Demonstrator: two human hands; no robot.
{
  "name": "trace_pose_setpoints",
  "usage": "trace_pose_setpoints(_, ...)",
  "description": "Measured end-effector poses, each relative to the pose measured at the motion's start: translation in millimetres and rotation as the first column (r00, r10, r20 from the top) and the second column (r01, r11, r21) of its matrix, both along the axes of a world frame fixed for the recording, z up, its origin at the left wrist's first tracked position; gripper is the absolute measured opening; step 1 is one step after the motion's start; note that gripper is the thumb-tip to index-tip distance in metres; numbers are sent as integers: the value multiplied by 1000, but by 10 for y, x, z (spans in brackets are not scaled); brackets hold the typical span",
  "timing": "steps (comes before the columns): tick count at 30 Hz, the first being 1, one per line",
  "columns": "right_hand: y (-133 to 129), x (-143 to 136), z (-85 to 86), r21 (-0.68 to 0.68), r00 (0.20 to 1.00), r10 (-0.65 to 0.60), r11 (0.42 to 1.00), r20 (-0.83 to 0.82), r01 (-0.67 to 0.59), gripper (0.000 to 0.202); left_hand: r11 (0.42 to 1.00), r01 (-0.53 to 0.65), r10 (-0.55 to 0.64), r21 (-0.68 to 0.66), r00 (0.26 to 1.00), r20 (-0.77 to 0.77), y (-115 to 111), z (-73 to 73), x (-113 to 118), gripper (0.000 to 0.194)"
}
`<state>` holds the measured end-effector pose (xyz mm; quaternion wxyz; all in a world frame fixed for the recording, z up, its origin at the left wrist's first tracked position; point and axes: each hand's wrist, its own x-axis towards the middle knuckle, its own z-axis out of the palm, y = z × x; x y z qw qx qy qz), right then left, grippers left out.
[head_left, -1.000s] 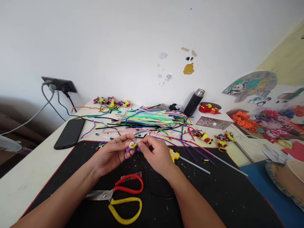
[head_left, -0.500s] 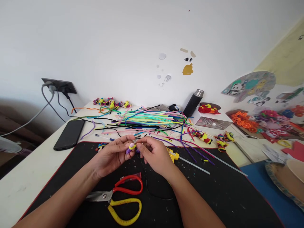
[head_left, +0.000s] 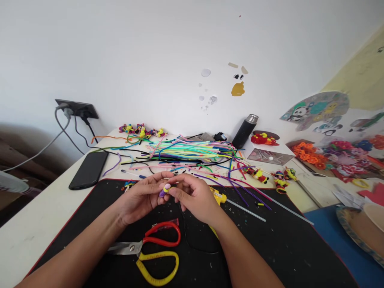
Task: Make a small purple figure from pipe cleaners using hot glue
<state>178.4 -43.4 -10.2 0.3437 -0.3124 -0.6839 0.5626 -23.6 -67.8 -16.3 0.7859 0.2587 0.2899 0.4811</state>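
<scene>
Between my two hands is a small pipe-cleaner figure (head_left: 164, 192) in purple and yellow with a pale pink round top. My left hand (head_left: 139, 198) is closed, its thumb and fingers pinching the figure from the left. From the right, my right hand (head_left: 193, 196) has its thumb and fingertips pressed on the yellow part. The fingers partly cover the figure. Below my hands lie scissors (head_left: 159, 256) with one red and one yellow handle, on the black mat (head_left: 264, 252). A yellow glue gun (head_left: 218, 196) with a clear glue stick is partly hidden behind my right hand.
Behind my hands lies a heap of colourful pipe cleaners (head_left: 189, 150). A phone (head_left: 89, 170) is at the left, a black thermos (head_left: 245, 131) at the back. Finished-looking small figures (head_left: 280, 181) lie at the right. A power strip (head_left: 76, 109) with cables is by the wall.
My right thumb and fingers have shifted slightly on the figure, and its pale pink top shows a little differently. The view has moved slightly; the other things lie where they were.
</scene>
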Motion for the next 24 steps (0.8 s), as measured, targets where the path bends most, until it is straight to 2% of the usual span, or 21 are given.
trace_pose_setpoints(5,-10,-3,30,-100,996,66,992,-65,-72,26,998,56,-56,-7,998,-22,-10,-7,-34,39)
trace_pose_setpoints(12,-8,-7,2,-159,991,87,982,-99,-102,27,995,102,-102,2,995,-12,1,-25,-40,37)
trace_pose_setpoints(24,-15,0,3,-137,995,73,987,-74,-83,25,998,60,-61,-27,998,-2,-5,-38,-39,39)
